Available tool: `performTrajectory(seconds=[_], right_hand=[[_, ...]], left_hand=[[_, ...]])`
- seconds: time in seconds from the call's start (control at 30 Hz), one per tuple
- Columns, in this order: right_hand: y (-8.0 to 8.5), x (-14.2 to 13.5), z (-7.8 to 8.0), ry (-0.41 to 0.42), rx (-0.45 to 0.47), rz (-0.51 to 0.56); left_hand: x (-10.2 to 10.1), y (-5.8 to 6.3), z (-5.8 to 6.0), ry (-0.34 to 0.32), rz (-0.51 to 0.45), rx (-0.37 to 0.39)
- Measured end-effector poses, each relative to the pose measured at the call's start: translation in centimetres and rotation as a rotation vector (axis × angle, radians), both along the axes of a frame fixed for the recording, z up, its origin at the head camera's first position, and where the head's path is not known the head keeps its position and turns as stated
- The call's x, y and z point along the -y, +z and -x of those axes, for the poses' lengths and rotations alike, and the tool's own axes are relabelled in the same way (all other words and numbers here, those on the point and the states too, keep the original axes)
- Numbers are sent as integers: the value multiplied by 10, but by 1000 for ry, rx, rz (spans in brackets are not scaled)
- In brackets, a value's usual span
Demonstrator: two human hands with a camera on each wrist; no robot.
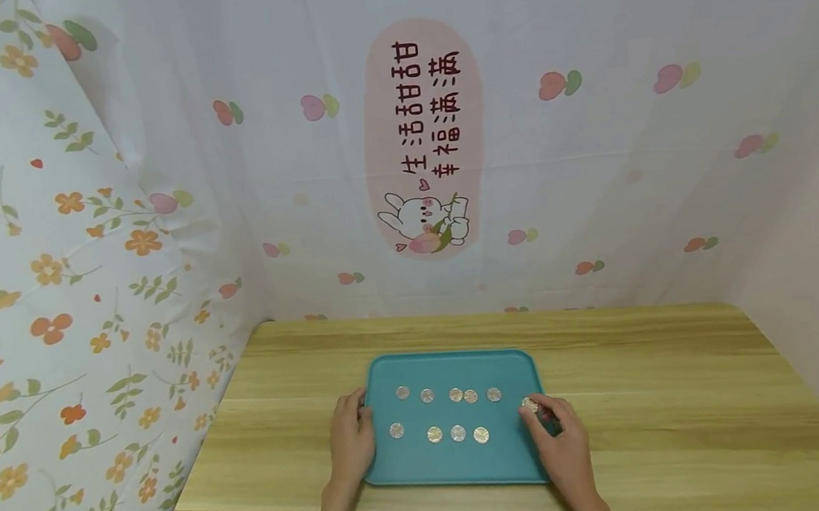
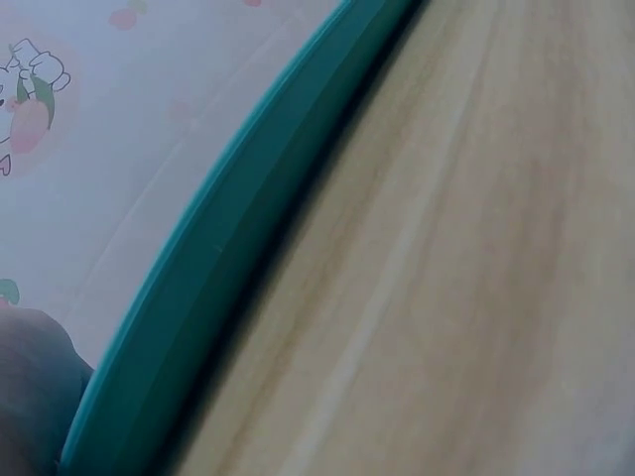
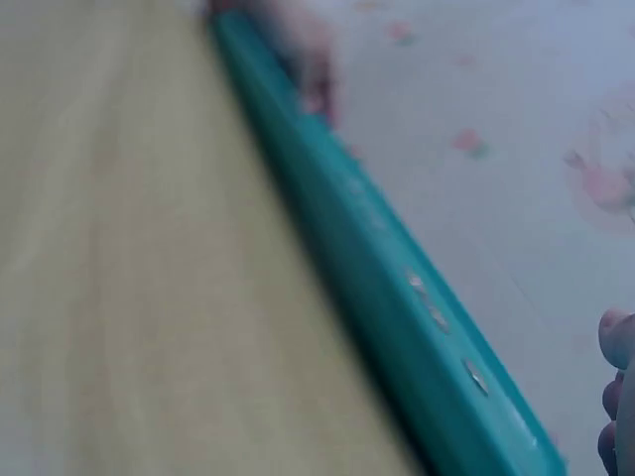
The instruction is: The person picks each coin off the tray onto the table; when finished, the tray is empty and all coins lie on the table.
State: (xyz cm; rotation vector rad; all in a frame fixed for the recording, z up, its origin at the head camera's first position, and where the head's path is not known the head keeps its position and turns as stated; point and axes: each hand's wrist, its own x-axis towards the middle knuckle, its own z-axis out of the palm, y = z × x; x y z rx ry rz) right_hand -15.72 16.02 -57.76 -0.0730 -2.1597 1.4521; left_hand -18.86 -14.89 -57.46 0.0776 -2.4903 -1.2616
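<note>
Over tray (image 1: pixel 469 464), right edge | coin (image 1: pixel 529 404) pinched between right fingers (image 1: pixel 551 401) | left fingers (image 1: pixel 351 401): hold unclear

The tray (image 1: pixel 461 465) lies on the table (image 1: pixel 665 403), the curtain (image 1: pixel 580 163) behind it, a side curtain (image 1: pixel 82 281) to the left. On the tray, nine coins (image 1: pixel 434 434) lie in two rows: five behind, four before. The left hand (image 1: pixel 351 441) is at the tray's left edge, the right hand (image 1: pixel 564 439) at its right, a tenth coin (image 1: pixel 530 404) between thumb and finger.
</note>
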Motion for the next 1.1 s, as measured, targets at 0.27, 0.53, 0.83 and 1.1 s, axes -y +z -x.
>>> performTrajectory(seconds=[0.27, 0.53, 0.83, 1.1], right_hand=[[24, -19, -1, -84, 135, 206], [-1, -63, 20, -133, 136, 187], [-2, -101, 44, -137, 133, 93], [-3, -105, 56, -92, 192, -192]], left_hand=[[-2, -1, 0, -8, 27, -9], [-3, 3, -2, -5, 29, 2], [-3, 1, 1, 5, 17, 1], [-2, -1, 0, 16, -3, 10]])
